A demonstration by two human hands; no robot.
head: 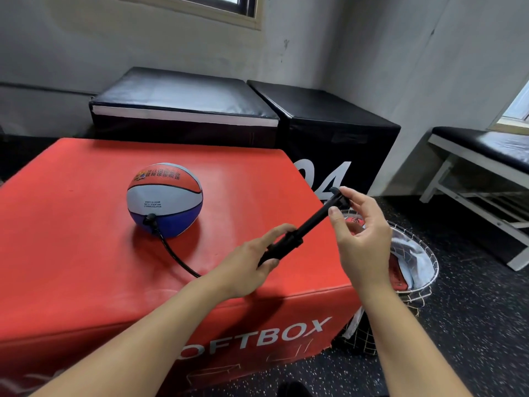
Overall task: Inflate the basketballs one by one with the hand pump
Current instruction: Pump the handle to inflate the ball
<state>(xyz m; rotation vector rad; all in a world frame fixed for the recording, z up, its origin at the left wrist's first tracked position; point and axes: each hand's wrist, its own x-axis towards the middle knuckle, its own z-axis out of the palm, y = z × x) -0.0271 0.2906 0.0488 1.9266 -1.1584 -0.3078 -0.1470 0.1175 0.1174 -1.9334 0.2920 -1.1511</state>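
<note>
**hoopfan22:** so where's the ball sitting?

**benchguy:** The small red, white and blue rubber basketball (pixel 164 199) is on top of the red padded soft box (pixel 71 224), left of centre. A black hose (pixel 174 255) is plugged into its lower blue panel and snakes across the box top toward the left hand (pixel 246 265).

**hoopfan22:** and the pump?

**benchguy:** Slim black hand pump (pixel 303 227) is held up off the box, tilted, handle end up and to the right. Left hand's fingers are curled round the barrel at the lower end. Right hand (pixel 362 227) pinches the handle at the top between thumb and fingertips, other fingers loosely bent. Rod looks pulled out.

**hoopfan22:** anything else around?

**benchguy:** A round wire basket (pixel 423 270) on the speckled floor just right of the box, something red and white in it. Black padded boxes (pixel 257 110) behind, and a white-framed bench (pixel 472 173) off right.
</note>
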